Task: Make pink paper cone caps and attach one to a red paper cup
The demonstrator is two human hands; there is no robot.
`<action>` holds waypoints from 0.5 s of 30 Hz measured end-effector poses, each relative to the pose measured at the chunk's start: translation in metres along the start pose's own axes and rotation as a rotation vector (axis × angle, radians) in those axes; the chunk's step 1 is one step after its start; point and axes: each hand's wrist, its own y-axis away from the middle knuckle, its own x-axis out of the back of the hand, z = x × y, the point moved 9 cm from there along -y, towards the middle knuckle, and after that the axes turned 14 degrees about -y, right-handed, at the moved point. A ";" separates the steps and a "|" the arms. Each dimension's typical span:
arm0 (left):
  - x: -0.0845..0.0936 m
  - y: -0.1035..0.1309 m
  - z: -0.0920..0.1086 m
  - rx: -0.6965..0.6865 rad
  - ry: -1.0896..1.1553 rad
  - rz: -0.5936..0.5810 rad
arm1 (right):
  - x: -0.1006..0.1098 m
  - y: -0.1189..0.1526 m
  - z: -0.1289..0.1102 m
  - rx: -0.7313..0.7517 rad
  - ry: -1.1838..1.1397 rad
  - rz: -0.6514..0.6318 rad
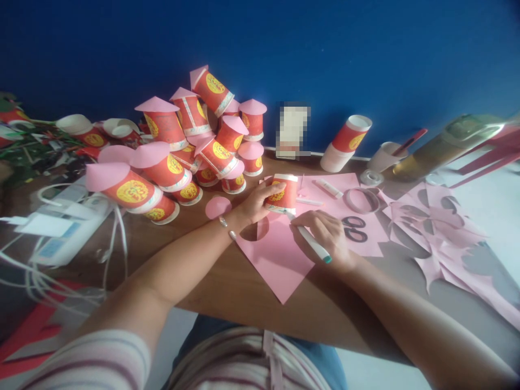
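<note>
My left hand (260,201) is wrapped around a red paper cup (285,192) with a yellow emblem and white bands. In my right hand (327,233) is a white marker (313,245) with a green end, its tip close to the cup's lower edge. Whether the tip touches cup or paper I cannot tell. Under both hands lies a pink sheet of paper (284,271); a round hole is cut near its left side. A pink paper disc (218,207) rests left of my left wrist.
Several red cups with pink cone tops (136,189) are piled at the left, beside a white power strip (67,230) with cables. To the right are scissors (355,229), a tape roll (361,200), pink scraps (439,216), stacked cups (347,143) and a bottle (444,143).
</note>
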 end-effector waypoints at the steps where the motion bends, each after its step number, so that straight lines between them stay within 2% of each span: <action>1: -0.002 0.000 0.001 -0.002 0.006 -0.016 | 0.000 0.001 0.000 0.000 0.007 -0.001; 12: -0.004 0.003 0.002 0.002 0.009 -0.029 | -0.002 0.005 0.004 -0.012 0.028 -0.035; 15: 0.002 0.002 -0.001 0.008 -0.004 0.005 | -0.001 0.004 0.003 -0.009 0.022 -0.021</action>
